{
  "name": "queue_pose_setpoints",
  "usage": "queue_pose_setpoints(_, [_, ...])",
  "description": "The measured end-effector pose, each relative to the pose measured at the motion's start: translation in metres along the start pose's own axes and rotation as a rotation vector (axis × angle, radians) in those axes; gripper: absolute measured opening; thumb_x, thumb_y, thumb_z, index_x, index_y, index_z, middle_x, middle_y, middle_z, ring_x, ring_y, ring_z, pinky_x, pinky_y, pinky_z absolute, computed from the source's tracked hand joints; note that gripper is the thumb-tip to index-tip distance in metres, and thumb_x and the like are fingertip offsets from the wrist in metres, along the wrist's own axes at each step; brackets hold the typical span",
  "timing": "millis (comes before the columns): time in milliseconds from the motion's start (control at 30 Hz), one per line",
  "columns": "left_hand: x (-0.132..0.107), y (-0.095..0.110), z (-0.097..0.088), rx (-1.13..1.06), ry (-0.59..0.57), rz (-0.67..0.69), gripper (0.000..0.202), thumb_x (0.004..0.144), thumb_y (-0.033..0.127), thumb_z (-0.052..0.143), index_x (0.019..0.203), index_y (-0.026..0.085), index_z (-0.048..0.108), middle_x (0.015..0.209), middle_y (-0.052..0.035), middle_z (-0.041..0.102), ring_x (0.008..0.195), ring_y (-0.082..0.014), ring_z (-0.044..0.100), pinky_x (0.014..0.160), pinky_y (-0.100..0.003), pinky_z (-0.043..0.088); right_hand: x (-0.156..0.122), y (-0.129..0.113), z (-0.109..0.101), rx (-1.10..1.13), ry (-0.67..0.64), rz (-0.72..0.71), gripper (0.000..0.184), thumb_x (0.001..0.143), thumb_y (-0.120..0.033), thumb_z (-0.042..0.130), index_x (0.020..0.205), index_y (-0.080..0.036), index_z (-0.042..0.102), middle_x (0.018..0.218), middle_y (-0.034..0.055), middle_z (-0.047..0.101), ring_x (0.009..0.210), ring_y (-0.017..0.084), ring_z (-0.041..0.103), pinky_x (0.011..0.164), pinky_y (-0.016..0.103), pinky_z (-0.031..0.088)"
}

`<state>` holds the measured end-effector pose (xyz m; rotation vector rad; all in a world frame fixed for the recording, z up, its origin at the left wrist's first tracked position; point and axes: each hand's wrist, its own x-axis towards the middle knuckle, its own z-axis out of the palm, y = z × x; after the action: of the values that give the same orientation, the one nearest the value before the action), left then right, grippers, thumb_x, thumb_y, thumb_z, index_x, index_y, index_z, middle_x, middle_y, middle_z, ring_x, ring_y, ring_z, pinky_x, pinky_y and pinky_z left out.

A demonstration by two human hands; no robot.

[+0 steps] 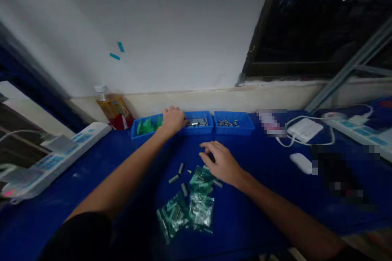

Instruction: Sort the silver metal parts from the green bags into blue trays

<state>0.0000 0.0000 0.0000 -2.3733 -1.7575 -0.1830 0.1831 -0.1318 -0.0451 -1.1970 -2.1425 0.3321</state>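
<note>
Grip unclear — left hand at blue trays — right hand unclenched near packets

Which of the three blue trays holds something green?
The left tray, nearest the bottle: green pieces show in it. The middle tray holds silvery rods, the right tray small silvery parts.

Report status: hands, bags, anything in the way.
Left hand at middle blue tray, grip hidden. Right hand open near filled plastic bags. Loose metal pieces beside bags.
</note>
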Motion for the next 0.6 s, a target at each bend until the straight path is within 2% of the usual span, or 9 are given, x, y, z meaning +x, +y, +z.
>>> queue_pose_setpoints(167, [-0.005,-0.002,-0.002,-0.005,0.036,-0.026,0.028,0.084,0.035,0.053,0.100,0.021,0.070,0.101,-0.0143,0.064,0.103,-0.0326,0.049,0.087,-0.047,0.036,-0.001,0.001,0.001,-0.009,-0.050,-0.046,0.020,0.090,-0.028,0.051,0.105,-0.016,0.059,0.085,0.0046,0.063,0.084,0.018,0.055,0.080,0.033,0.042])
queue_pose_setpoints(233, [-0.017,-0.001,-0.006,-0.072,0.094,-0.007,0.030,0.089,0.032,0.045,0.104,0.019,0.067,0.098,-0.0127,0.064,0.099,-0.0285,0.052,0.085,-0.041,0.038,-0.001,0.000,0.001,-0.027,-0.072,-0.082,0.019,0.091,-0.028,0.050,0.102,-0.017,0.060,0.088,0.0050,0.063,0.085,0.018,0.055,0.079,0.033,0.042])
queue_pose_setpoints(333, [-0.046,0.001,-0.012,-0.282,0.168,0.109,0.030,0.091,0.029,0.039,0.098,0.016,0.065,0.089,-0.0087,0.065,0.086,-0.0209,0.057,0.079,-0.030,0.041,-0.002,-0.002,-0.001,-0.058,-0.108,-0.113,0.019,0.091,-0.028,0.049,0.099,-0.017,0.062,0.089,0.0050,0.064,0.084,0.018,0.055,0.079,0.033,0.041])
queue_pose_setpoints(400, [-0.069,0.000,-0.016,-0.367,0.068,0.193,0.027,0.091,0.032,0.041,0.094,0.018,0.064,0.087,-0.0060,0.065,0.081,-0.0186,0.059,0.074,-0.028,0.042,-0.003,-0.003,-0.001,-0.079,-0.131,-0.121,0.019,0.091,-0.029,0.049,0.099,-0.017,0.062,0.089,0.0048,0.064,0.084,0.018,0.055,0.079,0.033,0.041])
queue_pose_setpoints(500, [-0.098,-0.004,-0.018,-0.317,-0.292,0.208,0.025,0.084,0.043,0.052,0.087,0.021,0.065,0.081,-0.0043,0.067,0.074,-0.0197,0.062,0.062,-0.027,0.040,-0.004,-0.005,-0.001,-0.088,-0.153,-0.127,0.019,0.091,-0.029,0.049,0.098,-0.017,0.062,0.089,0.0045,0.064,0.085,0.017,0.055,0.081,0.033,0.040])
queue_pose_setpoints(533, [-0.105,-0.004,-0.019,-0.286,-0.379,0.190,0.026,0.082,0.045,0.055,0.085,0.021,0.065,0.079,-0.0043,0.068,0.073,-0.0207,0.062,0.060,-0.027,0.039,-0.004,-0.005,0.000,-0.086,-0.158,-0.128,0.019,0.091,-0.029,0.049,0.098,-0.017,0.062,0.090,0.0045,0.064,0.085,0.017,0.055,0.082,0.033,0.040])
queue_pose_setpoints(600, [-0.116,-0.002,-0.019,-0.231,-0.448,0.149,0.023,0.081,0.043,0.055,0.084,0.022,0.065,0.078,-0.0050,0.068,0.073,-0.0228,0.063,0.058,-0.028,0.038,-0.004,-0.004,0.001,-0.087,-0.164,-0.130,0.019,0.091,-0.029,0.049,0.098,-0.017,0.062,0.090,0.0043,0.064,0.086,0.017,0.055,0.082,0.034,0.040])
